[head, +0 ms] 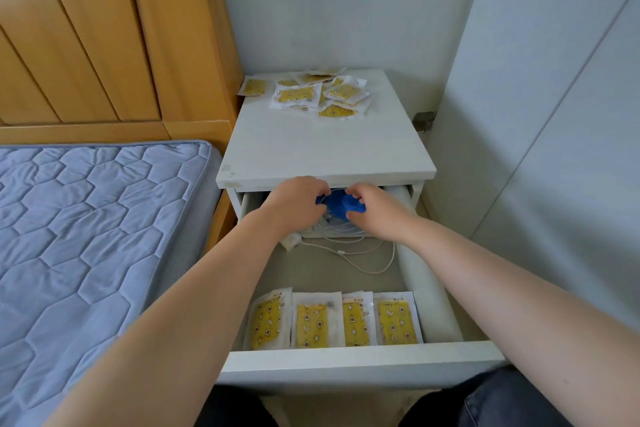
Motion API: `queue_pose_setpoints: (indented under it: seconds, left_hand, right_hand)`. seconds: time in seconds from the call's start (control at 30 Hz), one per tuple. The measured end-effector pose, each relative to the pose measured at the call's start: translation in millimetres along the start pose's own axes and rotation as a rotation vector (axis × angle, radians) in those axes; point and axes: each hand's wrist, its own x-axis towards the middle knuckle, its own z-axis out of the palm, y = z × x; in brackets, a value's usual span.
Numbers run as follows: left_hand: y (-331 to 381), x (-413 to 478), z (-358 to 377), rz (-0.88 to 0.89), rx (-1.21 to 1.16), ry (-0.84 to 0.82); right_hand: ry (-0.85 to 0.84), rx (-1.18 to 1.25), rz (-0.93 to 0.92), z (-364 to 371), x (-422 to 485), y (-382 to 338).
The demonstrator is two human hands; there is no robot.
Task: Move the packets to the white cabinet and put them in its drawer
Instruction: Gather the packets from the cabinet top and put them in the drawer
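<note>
Head view, packets stowed: a row of four flat white packets with yellow print (pixel 334 319) stands just behind the drawer's front panel; their edges touch or overlap
Packets on top: a loose heap of white-and-yellow packets (pixel 311 94) lies at the back of the cabinet top, near the wall; one sits a little apart at the left edge
Drawer: the white wooden drawer (pixel 360 362) is pulled well out; its floor is bare between the row and the clutter at the back
Cabinet: the low white bedside cabinet (pixel 325 149) is wedged between the bed and a pale wall panel
Left hand: the left hand (pixel 294 204) reaches under the top edge, fingers curled onto a crumpled blue soft item (pixel 337 206)
Right hand: the right hand (pixel 377 211) grips the same blue item from the other side; neither hand holds a packet
Cable: a thin white charging cable (pixel 363 253) loops loosely on the drawer floor just in front of the hands
Step in hand: by the look of it, tidying the back of the drawer between loads; the task seems partway, with most packets not yet in
Next move: I would guess the blue item must be let go and both hands lifted clear of the top edge; then the heap gathered with a pinch or scoop, since thin packets slide apart easily
Around: a quilted blue-grey mattress (pixel 86 236) and a honey-coloured wooden headboard (pixel 86 28) on the left
</note>
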Motion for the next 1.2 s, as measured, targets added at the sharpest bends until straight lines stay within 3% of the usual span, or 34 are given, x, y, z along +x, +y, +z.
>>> queue_pose_setpoints:
  seconds: [0.23,0.47,0.63,0.8,1.0,1.2]
  left_hand:
    - [1,34,-28,-0.089,-0.115,0.262]
    - [-30,83,-22,-0.243,-0.330,0.190]
    - [-55,110,-11,-0.306,-0.112,0.142]
    - [-80,136,-7,-0.325,0.034,0.197]
    - [-112,187,-18,-0.328,0.016,0.440]
    - [-151,252,-36,-0.350,0.007,0.597]
  right_hand:
    - [0.130,-0.117,-0.042,-41,36,-4]
    - [0.130,-0.155,-0.031,-45,79,2]
    - [0.182,-0.204,-0.027,-43,114,6]
    - [0.276,-0.275,0.032,-50,154,20]
    - [0.457,-0.215,0.080,-71,220,31]
    - [0.396,-0.282,0.082,-83,302,25]
